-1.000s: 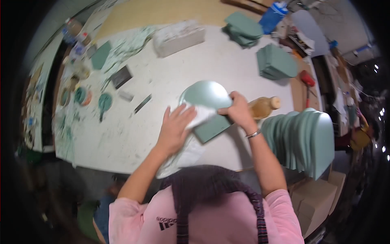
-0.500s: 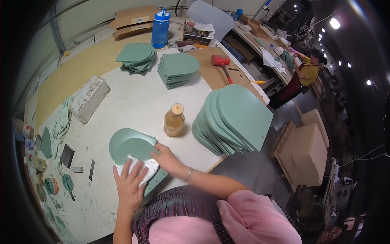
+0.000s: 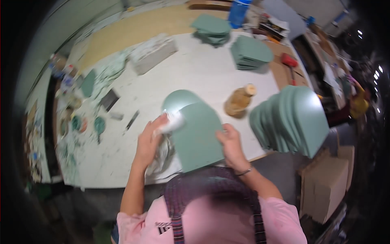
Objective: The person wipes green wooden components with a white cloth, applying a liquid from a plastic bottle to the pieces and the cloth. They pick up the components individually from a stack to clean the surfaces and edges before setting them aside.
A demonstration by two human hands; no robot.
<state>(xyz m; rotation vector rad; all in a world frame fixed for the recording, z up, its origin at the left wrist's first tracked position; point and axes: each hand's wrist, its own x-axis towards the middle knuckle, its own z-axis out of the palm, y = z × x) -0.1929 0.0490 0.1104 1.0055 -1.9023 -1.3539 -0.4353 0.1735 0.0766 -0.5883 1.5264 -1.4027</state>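
A flat green panel with one rounded end is tilted up in front of me, over another green rounded piece on the white table. My right hand pinches the panel's right edge between thumb and fingers. At the panel's left edge, my left hand presses a bunched white cloth, its fingers closed on it. Motion blurs the cloth and fingertips. Just right of the panel stands a glass bottle of amber liquid with a pale cap. Beyond it rises a tall stack of green panels.
Two smaller green stacks stand at the back, near a blue bottle and a red mallet. A whitish block lies far left. Paint pots and a dark scraper lie left. Cardboard boxes stand on the floor right.
My view has shifted, so the table's things appear farther right. The panel now shows its broad face tilted toward me. The left hand with the cloth has moved to its left edge.
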